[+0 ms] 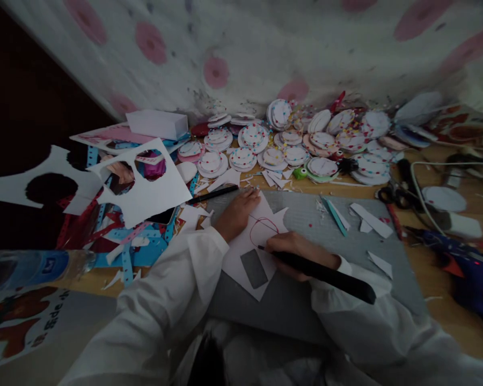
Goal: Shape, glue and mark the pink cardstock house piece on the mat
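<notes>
On the grey mat (306,316) lies a white sheet (235,260) with a red round outline (253,228) drawn on it. A grey rectangle, which looks like a cut-out showing the mat, is near the sheet's lower corner. My left hand (237,214) rests flat on the sheet's upper left side, fingers stretched out. My right hand (292,252) is closed around a thick black pen-shaped tool (326,273). Its thin tip touches or hovers just above the lower part of the red outline; I cannot tell which.
Stacked white discs with coloured dots (253,138) line the table's back. Sheets with round holes (161,185), coloured scraps and a plastic bottle (28,268) lie left. A teal craft knife (335,217) is on the mat; scissors (392,195) and a blue glue gun (462,268) lie right.
</notes>
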Motion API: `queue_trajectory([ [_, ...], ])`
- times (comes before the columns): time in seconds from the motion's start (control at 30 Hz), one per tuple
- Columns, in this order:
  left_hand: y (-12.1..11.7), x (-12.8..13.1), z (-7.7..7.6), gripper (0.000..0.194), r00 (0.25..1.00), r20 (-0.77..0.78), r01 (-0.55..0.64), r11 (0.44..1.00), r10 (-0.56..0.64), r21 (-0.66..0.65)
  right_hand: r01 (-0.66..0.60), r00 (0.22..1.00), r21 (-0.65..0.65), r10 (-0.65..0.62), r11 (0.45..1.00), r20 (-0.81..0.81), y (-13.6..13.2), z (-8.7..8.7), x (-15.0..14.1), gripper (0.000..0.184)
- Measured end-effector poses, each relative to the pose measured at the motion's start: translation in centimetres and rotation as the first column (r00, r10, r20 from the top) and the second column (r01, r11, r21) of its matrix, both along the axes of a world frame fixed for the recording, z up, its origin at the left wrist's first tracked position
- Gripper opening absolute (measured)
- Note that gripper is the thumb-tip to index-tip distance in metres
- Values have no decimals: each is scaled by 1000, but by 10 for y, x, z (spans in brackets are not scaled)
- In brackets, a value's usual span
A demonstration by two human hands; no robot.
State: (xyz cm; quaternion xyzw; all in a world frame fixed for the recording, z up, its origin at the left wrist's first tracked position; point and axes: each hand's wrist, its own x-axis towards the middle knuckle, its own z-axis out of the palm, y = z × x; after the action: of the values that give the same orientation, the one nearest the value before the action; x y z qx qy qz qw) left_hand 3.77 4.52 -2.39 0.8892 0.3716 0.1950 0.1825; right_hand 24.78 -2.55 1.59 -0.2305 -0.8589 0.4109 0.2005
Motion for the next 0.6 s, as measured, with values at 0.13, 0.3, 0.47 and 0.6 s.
queue_trajectory([
  [0.13,0,0,-1,50,1000,-7,-3,1000,3,13,-20,1000,-13,19,1000,-11,1,-1,6,16],
  [0.3,0,-2,-3,51,1000,-17,3,1000,-3,15,78,939,-336,-183,939,-292,2,-10,10,11],
  [0.47,0,1,2,49,999,32,-9,999,8,44,271,645,-582,-593,767,-482,9,-16,10,7],
  [0.6,-20,-1,30,41,981,-8,-194,975,196,110,279,405,-723,-760,633,-509,17,-14,12,10],
])
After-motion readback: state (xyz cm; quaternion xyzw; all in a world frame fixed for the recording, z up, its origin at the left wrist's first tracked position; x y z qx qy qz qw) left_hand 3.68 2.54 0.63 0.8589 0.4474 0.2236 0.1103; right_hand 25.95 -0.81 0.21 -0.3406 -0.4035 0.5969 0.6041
